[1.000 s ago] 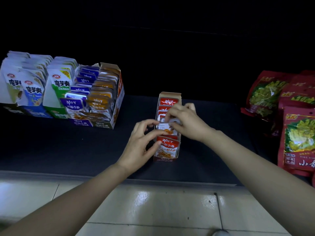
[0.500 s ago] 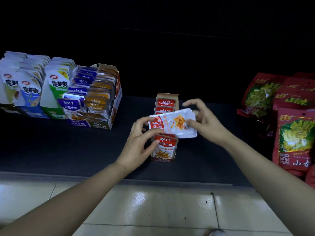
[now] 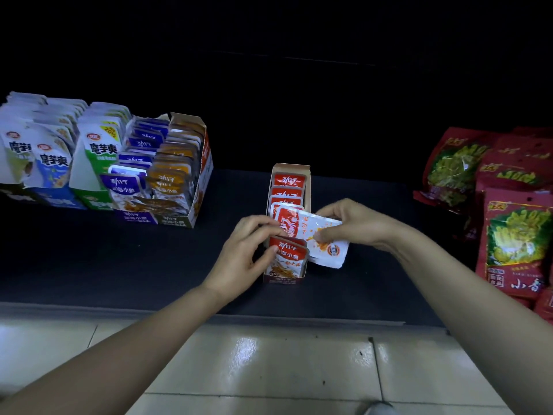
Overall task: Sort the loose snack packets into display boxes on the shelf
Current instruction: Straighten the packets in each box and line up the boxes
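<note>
Packet in play: where is it?
Red-and-white foil snack packet (image 3: 314, 235), tilted sideways over the narrow cardboard display box (image 3: 291, 169) on the dark shelf (image 3: 149, 265), above its standing red packets.
And the hands?
Right hand (image 3: 356, 226) pinches its white end, thumb on its face. Left hand (image 3: 242, 250) is curled at the box's left side, pinching the front standing packet (image 3: 288, 259), fingertips touching the loose packet's red end.

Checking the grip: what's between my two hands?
A loose red-and-white packet, pinched by the right hand; the left hand pinches the front packet in the display box. Head view.
</note>
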